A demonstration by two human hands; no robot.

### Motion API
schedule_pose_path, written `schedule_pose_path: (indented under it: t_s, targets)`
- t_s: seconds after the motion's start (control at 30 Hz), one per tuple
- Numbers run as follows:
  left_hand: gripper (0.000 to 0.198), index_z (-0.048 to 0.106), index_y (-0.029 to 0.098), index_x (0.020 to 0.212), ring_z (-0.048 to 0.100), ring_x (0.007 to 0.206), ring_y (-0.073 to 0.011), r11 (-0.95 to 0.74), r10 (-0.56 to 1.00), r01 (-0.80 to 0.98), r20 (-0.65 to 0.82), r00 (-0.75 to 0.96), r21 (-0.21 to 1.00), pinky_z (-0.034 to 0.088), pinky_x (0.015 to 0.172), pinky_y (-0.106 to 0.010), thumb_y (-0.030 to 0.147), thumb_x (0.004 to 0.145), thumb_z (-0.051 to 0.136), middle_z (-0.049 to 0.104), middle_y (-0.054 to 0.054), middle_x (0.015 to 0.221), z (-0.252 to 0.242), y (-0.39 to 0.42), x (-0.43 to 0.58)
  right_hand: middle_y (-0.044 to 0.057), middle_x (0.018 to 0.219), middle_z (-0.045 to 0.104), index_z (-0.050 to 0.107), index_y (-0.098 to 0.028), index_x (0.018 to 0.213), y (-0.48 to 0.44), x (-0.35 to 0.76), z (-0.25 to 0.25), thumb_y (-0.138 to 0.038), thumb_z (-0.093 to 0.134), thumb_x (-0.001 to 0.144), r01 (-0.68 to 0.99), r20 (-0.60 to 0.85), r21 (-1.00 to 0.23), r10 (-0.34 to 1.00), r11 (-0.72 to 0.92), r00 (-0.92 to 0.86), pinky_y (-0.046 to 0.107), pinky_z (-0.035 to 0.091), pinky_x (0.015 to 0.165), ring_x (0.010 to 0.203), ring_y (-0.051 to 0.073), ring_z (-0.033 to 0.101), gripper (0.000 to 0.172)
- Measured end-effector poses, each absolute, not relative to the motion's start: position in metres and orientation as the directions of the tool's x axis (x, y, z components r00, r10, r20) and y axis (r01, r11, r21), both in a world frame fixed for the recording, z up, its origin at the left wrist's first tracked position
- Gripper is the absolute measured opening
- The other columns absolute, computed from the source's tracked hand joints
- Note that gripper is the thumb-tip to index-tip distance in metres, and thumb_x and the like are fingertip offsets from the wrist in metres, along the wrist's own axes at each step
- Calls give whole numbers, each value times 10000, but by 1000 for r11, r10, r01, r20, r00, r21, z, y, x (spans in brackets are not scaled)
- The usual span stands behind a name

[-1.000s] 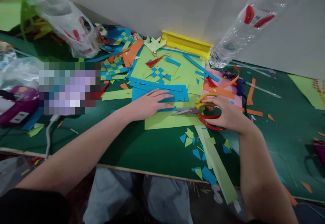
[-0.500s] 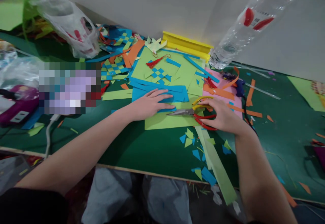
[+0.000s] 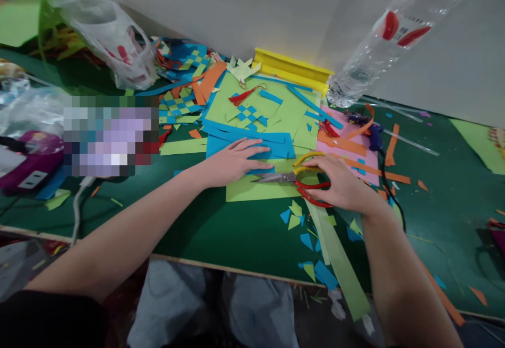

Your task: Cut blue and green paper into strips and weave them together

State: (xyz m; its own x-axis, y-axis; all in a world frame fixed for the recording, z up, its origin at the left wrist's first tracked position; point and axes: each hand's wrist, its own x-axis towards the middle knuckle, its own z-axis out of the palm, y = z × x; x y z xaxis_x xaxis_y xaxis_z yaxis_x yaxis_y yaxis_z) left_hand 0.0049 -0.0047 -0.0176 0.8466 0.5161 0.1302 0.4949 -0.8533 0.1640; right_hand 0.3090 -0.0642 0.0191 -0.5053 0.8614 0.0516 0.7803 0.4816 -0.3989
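Beside grey wall (image 3: 213, 16), cluttered green table (image 3: 197, 232).

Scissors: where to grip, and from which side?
Probably best by the looped handles of the scissors, from the person's right, where the right hand already holds them. The loops face right; the pointed blades face left, close to the left hand on the blue paper.
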Motion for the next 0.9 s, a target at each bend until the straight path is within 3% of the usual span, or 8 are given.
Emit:
schedule_pose_path:
  t_s: [0.17, 0.33, 0.53, 0.7, 0.9]
  targets:
    - [658, 564, 358, 1349, 256, 1475, -247, -848, 527, 506, 155, 835, 158, 222, 1208, -500, -47, 836, 484, 421, -7, 1528, -18, -10, 9, 87, 1216, 624, 548, -266, 1161, -64, 312, 20, -444, 671, 808, 786, 50, -400, 868, 471, -494, 502, 427, 981, 1143, 312, 585, 414]
    - [573, 551, 309, 1360, 293, 1452, -248, -791, 612, 595, 191, 767, 143, 124, 1213, -583, -1, 898, 414, 478, -27, 1471, -17, -21, 21, 84, 1200, 631, 572, -266, 1144, -62, 318, 21, -445, 682, 785, 791, 63, -397, 874, 465, -482, 487, 453, 948, 1121, 319, 591, 417]
    - [389, 575, 335, 1335, 283, 1442, -236, -846, 522, 475, 188, 832, 244, 253, 1193, -490, 210, 1003, 415, 451, -23, 1483, -4, -10, 6, 64, 1206, 640, 599, -283, 1115, -59, 326, 19, -422, 711, 749, 781, 57, -431, 877, 453, -478, 488, 461, 967, 1126, 309, 603, 407]
    - [408, 545, 366, 1365, 251, 1460, -250, -872, 480, 461, 104, 871, 166, 228, 1194, -500, 219, 1002, 429, 412, -36, 1507, 0, -6, -3, 60, 1232, 631, 599, -293, 1125, -58, 329, 17, -441, 717, 746, 783, 62, -436, 883, 444, -466, 502, 473, 975, 1149, 307, 596, 424]
    - [467, 521, 342, 1391, 248, 1469, -255, -865, 497, 482, 101, 862, 139, 232, 1193, -497, 140, 980, 429, 401, -59, 1521, -6, -12, 8, 68, 1269, 616, 591, -286, 1147, -59, 329, 18, -439, 710, 751, 787, 60, -439, 887, 435, -457, 514, 479, 983, 1178, 315, 581, 441]
